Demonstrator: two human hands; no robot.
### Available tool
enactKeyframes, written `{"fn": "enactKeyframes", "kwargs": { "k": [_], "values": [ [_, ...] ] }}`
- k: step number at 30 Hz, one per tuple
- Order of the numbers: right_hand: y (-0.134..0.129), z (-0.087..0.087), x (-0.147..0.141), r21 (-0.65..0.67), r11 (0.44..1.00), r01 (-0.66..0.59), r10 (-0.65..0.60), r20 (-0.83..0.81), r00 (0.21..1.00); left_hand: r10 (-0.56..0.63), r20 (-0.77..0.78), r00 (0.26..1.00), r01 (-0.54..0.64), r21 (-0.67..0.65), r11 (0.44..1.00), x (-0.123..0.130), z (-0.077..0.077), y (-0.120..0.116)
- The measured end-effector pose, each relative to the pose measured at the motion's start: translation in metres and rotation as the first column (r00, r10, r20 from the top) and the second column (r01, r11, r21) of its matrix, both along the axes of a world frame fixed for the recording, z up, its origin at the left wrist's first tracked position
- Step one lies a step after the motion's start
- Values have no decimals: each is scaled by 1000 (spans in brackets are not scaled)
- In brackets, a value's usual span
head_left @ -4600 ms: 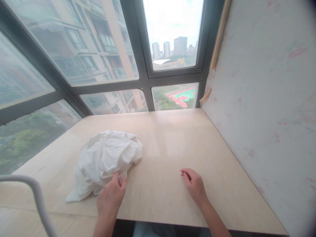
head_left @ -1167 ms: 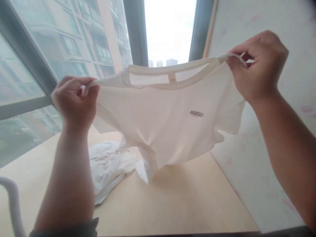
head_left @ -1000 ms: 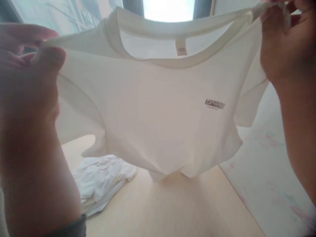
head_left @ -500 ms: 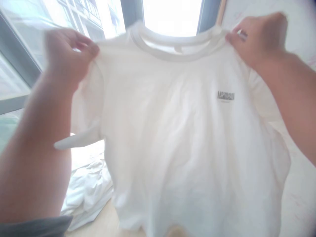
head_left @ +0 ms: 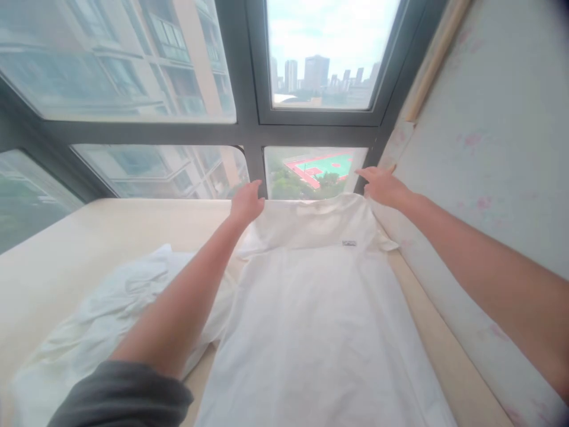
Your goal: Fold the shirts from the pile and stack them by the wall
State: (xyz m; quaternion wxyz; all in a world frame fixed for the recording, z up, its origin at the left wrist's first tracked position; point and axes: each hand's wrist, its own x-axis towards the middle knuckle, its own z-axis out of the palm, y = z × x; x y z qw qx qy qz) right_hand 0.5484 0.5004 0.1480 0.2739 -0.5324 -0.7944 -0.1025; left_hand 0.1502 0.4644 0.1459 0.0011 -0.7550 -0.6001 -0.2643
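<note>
A white short-sleeved T-shirt point(head_left: 320, 320) lies spread out on the pale surface, its collar toward the window and its hem running out of the near edge of view. A small dark print point(head_left: 349, 243) shows on its chest. Beside the left shoulder of the shirt is my left hand point(head_left: 248, 203), finger and thumb apart, with no cloth visible between them. At the other shoulder hovers my right hand point(head_left: 383, 185), fingers spread, the thumb close to the fabric. Whether either hand still touches the cloth is hard to see.
A crumpled heap of white cloth point(head_left: 128, 296) lies left of the shirt, partly behind my left forearm. Dark window frames point(head_left: 253, 133) border the far side of the pale surface point(head_left: 133, 222). A flower-patterned wall point(head_left: 498, 178) rises close on the right.
The T-shirt, held up by both shoulders before, now lies flat on the surface. Both hands have moved down and away from me and have let go of the shoulders.
</note>
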Motion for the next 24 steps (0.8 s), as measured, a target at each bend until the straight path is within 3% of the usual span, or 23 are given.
{"fn": "enactKeyframes", "kwargs": {
  "k": [3,6,9,12,15,24],
  "values": [
    [-32,-28,-12,-111,994,-4,6,19,1000,-143,-53,988,137,-101,985,15,-37,-39],
    [-101,-82,-28,-164,986,-11,6,-32,999,-248,-101,964,224,-200,954,20,-89,-108],
    [-186,-152,-50,-213,968,135,-140,-9,990,-184,-245,952,108,-296,949,14,-146,-176],
    [-245,-205,-71,-266,938,221,-206,83,975,-139,-317,938,67,-227,972,5,-182,-218],
    [-257,-220,-78,-280,933,225,-185,163,969,-92,-338,936,32,-178,984,5,-189,-229],
    [-193,-199,-68,-356,911,208,-136,217,967,3,-328,945,-64,-175,983,23,-175,-195]
  ]
}}
